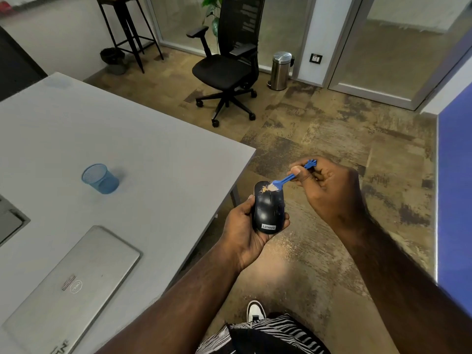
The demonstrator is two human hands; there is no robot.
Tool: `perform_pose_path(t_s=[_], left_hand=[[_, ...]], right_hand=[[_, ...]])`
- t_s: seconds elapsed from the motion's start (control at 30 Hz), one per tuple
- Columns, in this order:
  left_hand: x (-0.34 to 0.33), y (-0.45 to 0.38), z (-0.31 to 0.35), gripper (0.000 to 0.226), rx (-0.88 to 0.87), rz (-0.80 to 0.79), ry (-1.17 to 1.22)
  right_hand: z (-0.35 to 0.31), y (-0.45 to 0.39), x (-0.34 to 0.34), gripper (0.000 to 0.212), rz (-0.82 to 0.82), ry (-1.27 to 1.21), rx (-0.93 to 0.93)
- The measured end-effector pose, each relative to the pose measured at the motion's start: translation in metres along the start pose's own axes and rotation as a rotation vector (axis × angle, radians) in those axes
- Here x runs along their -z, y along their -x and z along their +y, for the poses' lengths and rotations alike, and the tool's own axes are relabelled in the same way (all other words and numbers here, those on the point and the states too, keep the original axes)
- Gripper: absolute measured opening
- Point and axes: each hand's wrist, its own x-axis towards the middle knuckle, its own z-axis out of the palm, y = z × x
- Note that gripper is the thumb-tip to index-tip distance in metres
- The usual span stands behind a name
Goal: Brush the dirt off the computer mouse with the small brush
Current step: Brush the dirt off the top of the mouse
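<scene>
Off the desk's near corner, above the carpet, I saw the left hand (246, 226) cupping a black computer mouse (268, 208), thumb along its left side and fingers curled under its right. A grey tag at the mouse's near end read "Lenovo". The right hand (329, 186) sat just beyond and to the right of it, thumb and fingers pinched shut on the handle of a small blue brush (291, 177). The brush slanted down to the left, its pale bristles touching the far end of the mouse, where tan dirt (265, 188) lay scattered near the wheel slot. More of the same tan grit (287, 245) speckled the brown patterned carpet below the hands.

Left of the hands I noted the grey desk (153, 159), with a closed silver laptop (76, 284) bearing a round Dell badge and a blue mesh cup (100, 178) standing well apart from it. Farther out I saw a black office chair (227, 65), a steel pedal bin (281, 70) and a tall black stool (125, 26). A white shoe (255, 310) showed at the bottom edge.
</scene>
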Motion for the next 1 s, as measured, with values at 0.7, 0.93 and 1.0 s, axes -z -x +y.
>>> perform_pose_path(t_s=[0.7, 0.93, 1.0], left_hand=[[0.0039, -0.0053, -0.001, 0.049, -0.003, 0.014, 0.013], [0.0012, -0.0076, 0.0045, 0.049, -0.015, 0.008, 0.017], [0.0013, -0.0071, 0.004, 0.051, -0.022, 0.016, 0.006]], right_hand=[[0.0033, -0.003, 0.0039, 0.015, 0.006, -0.033, -0.063], [0.0044, -0.0045, 0.0002, 0.023, -0.024, -0.061, -0.028], [0.0061, -0.0047, -0.0014, 0.027, -0.01, -0.049, -0.063]])
